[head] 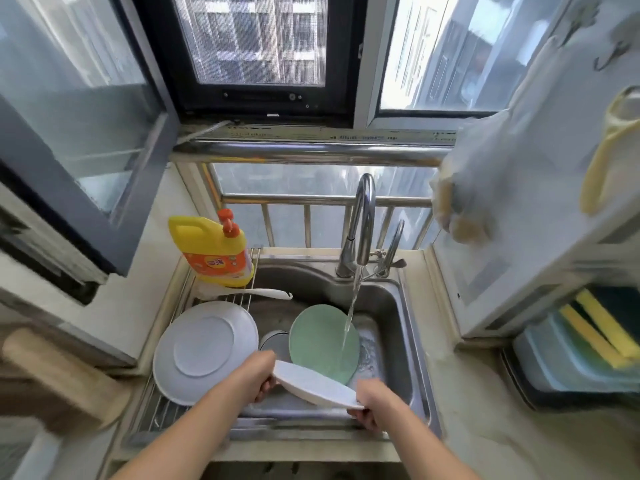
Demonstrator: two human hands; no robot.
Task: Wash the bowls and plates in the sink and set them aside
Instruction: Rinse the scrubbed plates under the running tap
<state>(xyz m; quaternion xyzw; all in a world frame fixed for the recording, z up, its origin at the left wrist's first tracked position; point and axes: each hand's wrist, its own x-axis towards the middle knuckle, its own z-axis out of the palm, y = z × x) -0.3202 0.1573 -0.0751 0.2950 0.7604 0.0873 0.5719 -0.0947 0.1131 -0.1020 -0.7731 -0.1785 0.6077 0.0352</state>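
My left hand (254, 375) and my right hand (372, 401) each grip one end of a white plate (315, 384), held edge-on and tilted over the front of the steel sink (398, 327). Behind it a green plate (322, 341) leans upright in the basin, and water from the tap (362, 220) runs down past its right side. A metal bowl (275, 342) sits in the basin left of the green plate. Upside down on the wire rack (156, 415) at the sink's left lies a large white plate (204, 351).
A yellow detergent bottle (213, 249) stands at the rack's back end, with a white ladle (256, 292) lying in front of it. A wooden board (59, 379) lies on the left counter. A white cabinet (526, 209) and a tray with yellow sponges (595, 327) stand right.
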